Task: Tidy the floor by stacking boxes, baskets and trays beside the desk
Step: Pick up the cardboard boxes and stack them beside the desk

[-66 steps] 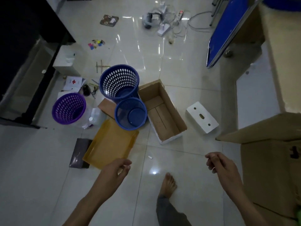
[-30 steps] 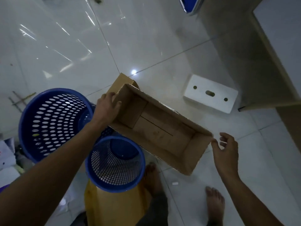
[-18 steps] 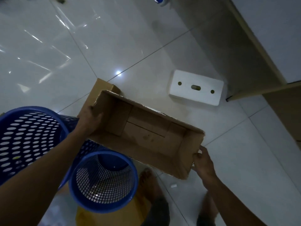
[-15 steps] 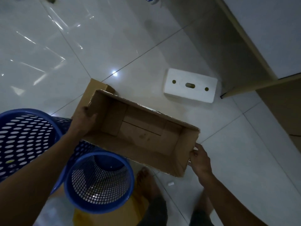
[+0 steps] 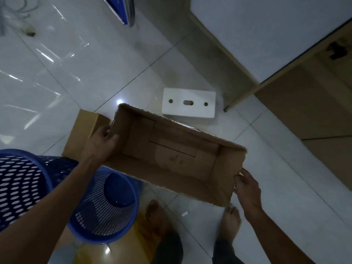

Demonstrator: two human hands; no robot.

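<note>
Cardboard under grip: open cardboard box (image 5: 171, 159), held at both short ends, hollow side up, tilted, above the tiled floor (image 5: 95, 73).
Left hand: left hand (image 5: 101, 143) curls round the box's far-left end wall, thumb on the inside face.
Right hand: right hand (image 5: 247, 187) pinches the near-right end wall at its corner.
Box interior: bare, bottom flaps meet in a seam.
Beside left arm: small blue mesh basket (image 5: 106, 210); large blue perforated basket (image 5: 21, 183) touching it at far left.
Under baskets: yellow tray (image 5: 114, 252), partly hidden.
Behind left hand: flat brown carton (image 5: 83, 130) on the floor.
Beyond box: white box (image 5: 188, 103) with three holes, near the desk (image 5: 266, 35) leg.
Below: two bare feet (image 5: 230, 221).
</note>
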